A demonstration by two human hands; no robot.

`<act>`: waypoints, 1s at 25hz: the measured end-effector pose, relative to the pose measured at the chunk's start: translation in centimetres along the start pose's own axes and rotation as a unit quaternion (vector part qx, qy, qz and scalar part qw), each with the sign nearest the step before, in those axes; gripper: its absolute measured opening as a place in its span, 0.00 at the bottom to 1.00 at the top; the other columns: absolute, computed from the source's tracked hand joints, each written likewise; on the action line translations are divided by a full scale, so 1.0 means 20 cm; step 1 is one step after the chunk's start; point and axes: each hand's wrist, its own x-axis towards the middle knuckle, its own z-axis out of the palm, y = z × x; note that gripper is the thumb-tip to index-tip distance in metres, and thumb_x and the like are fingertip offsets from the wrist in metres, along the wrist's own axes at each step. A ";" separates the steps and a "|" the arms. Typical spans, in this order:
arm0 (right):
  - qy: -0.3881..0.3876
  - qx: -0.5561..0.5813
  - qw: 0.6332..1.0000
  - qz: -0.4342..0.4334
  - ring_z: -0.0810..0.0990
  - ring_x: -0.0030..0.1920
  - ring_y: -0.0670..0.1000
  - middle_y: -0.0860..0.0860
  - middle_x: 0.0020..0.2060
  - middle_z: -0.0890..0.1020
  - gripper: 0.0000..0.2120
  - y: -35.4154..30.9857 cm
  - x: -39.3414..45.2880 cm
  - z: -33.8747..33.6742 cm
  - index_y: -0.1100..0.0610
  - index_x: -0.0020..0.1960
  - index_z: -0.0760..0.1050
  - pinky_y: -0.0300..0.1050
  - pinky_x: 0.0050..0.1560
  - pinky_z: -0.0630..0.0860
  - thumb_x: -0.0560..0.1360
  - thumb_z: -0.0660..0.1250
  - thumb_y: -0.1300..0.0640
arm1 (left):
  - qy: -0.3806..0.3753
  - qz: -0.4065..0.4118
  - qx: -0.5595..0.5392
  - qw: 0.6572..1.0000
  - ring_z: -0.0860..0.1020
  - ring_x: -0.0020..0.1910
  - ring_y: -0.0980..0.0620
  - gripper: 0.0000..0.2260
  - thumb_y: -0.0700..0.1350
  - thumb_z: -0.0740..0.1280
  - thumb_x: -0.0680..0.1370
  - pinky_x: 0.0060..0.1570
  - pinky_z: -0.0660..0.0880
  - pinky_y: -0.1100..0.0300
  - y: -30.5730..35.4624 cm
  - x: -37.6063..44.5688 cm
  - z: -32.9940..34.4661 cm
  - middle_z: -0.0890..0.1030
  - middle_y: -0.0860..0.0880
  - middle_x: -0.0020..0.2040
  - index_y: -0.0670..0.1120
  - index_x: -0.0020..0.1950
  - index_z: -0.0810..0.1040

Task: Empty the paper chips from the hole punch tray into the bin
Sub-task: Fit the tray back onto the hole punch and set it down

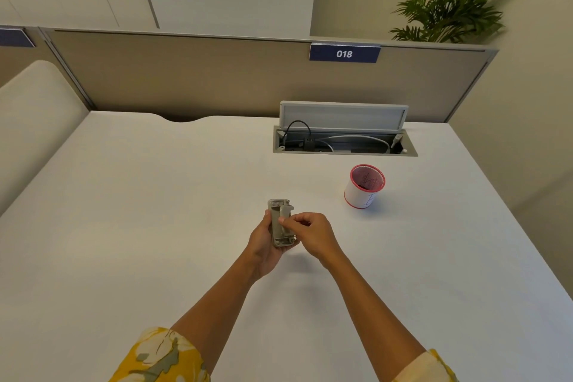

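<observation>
A small grey hole punch point(278, 216) is held just above the white desk, its underside turned up toward me. My left hand point(264, 242) grips it from the left and below. My right hand point(310, 232) pinches a pale flap on the punch's underside between thumb and forefinger; whether that flap is the chip tray cover I cannot tell. The bin point(365, 185), a small white cup with a red rim and red mesh inside, stands upright on the desk to the right and a little farther back. No paper chips are visible.
The white desk point(155, 226) stretches wide on all sides. An open cable hatch point(344, 143) with wires sits in the desk behind the bin. A beige partition point(217, 77) with a "018" label closes the back; a plant point(455, 3) stands beyond.
</observation>
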 end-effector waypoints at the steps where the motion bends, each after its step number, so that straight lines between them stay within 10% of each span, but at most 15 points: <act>1: -0.004 0.000 1.000 0.001 0.84 0.42 0.47 0.49 0.40 0.85 0.12 0.00 0.00 -0.01 0.56 0.46 0.84 0.37 0.40 0.78 0.71 0.73 0.47 | 0.000 -0.003 -0.005 1.000 0.78 0.63 0.42 0.25 0.55 0.46 0.85 0.62 0.75 0.46 0.00 0.00 0.00 0.81 0.39 0.63 0.45 0.70 0.75; 5: -0.020 0.012 1.000 0.015 0.84 0.44 0.50 0.50 0.40 0.86 0.12 0.01 0.01 -0.03 0.55 0.43 0.84 0.47 0.48 0.83 0.71 0.73 0.46 | -0.002 -0.011 0.002 1.000 0.76 0.67 0.40 0.25 0.56 0.46 0.85 0.67 0.72 0.42 0.01 0.01 -0.02 0.79 0.39 0.66 0.46 0.70 0.75; 25: 0.114 -0.056 0.989 -0.073 0.83 0.41 0.45 0.48 0.39 0.85 0.10 -0.01 -0.02 -0.07 0.56 0.47 0.84 0.33 0.43 0.77 0.70 0.76 0.51 | -0.062 0.040 0.165 0.983 0.81 0.59 0.45 0.16 0.42 0.58 0.83 0.64 0.75 0.45 0.02 -0.04 0.00 0.81 0.42 0.64 0.52 0.69 0.74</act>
